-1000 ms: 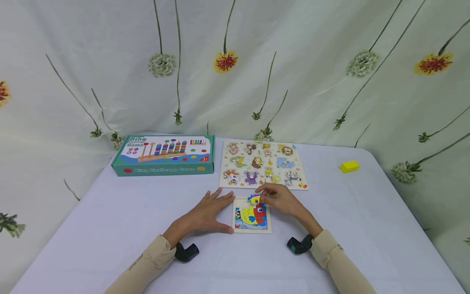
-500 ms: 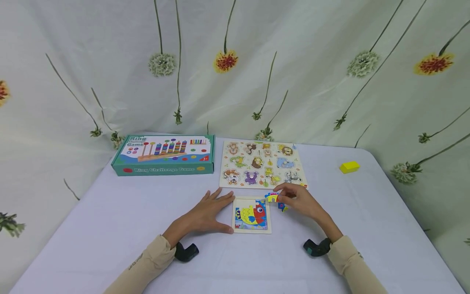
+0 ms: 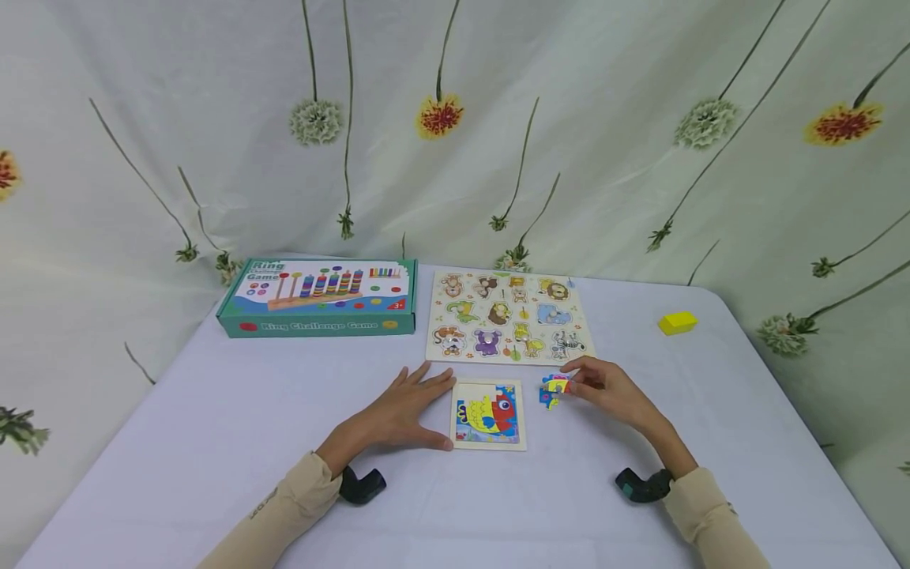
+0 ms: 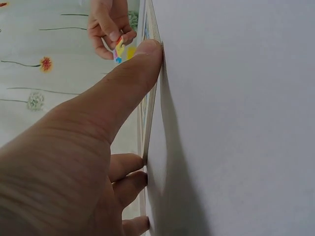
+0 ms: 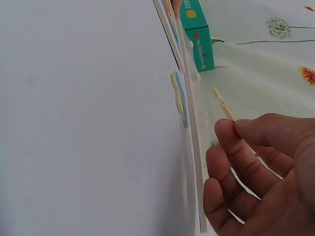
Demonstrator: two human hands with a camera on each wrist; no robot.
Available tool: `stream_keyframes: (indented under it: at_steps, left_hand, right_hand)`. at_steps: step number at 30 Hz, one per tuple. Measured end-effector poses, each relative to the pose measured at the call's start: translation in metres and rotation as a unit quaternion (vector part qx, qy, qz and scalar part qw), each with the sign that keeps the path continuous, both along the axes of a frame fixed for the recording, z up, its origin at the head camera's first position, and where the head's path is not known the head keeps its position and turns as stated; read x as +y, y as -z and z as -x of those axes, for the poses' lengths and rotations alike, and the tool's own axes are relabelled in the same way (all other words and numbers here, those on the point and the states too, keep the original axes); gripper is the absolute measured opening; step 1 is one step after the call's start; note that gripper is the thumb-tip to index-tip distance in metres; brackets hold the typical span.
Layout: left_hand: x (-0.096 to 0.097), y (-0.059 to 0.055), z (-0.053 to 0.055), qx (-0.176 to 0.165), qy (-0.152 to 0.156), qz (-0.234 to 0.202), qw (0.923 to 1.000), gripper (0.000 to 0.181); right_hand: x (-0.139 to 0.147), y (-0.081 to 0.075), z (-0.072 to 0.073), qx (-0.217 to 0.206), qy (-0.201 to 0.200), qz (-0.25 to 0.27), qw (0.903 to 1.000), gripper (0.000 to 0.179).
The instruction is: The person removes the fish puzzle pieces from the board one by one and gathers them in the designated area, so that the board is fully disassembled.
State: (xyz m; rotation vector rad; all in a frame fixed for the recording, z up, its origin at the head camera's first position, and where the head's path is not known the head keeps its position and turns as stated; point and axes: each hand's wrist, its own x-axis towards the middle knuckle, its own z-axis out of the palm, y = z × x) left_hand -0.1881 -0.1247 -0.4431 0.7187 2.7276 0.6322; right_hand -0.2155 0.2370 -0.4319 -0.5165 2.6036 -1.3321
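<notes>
In the head view a small square puzzle tray (image 3: pixel 487 446) lies on the table, showing a yellow and red fish. Bare wood shows at its upper left. My left hand (image 3: pixel 398 415) lies spread beside it, thumb and fingertips right at its left edge. To the right of the tray my right hand (image 3: pixel 614 393) pinches a puzzle piece (image 5: pixel 225 105) between thumb and index finger, raised off the table. Another puzzle piece (image 5: pixel 179 98), blue and yellow, lies on the cloth below it, partly covered by the held piece in the head view.
Behind the tray lies a larger animal peg puzzle board (image 3: pixel 510 316). A green Ring Challenge Game box (image 3: pixel 316 299) stands at the back left, and a yellow block (image 3: pixel 677 322) at the back right. A flowered curtain (image 3: pixel 455 190) hangs behind the table.
My right hand has carried the pinched puzzle piece off the tray to the right, over the loose piece there. My left hand has stayed at the tray's edge.
</notes>
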Motion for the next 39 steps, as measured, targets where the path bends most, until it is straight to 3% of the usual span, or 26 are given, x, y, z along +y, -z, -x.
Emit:
stream_keyframes:
  at_steps: [20,39]
  left_hand:
    - [0.001,0.001,0.001,-0.001,-0.001,0.006,1.0,0.099]
    - [0.001,0.001,0.001,-0.002,-0.004,0.006,1.0,0.099]
  right_hand:
    - [0.03,0.001,-0.005,-0.041,0.004,-0.056,0.9976,0.022]
    - [0.016,-0.005,-0.003,0.03,0.009,-0.103,0.9942,0.023]
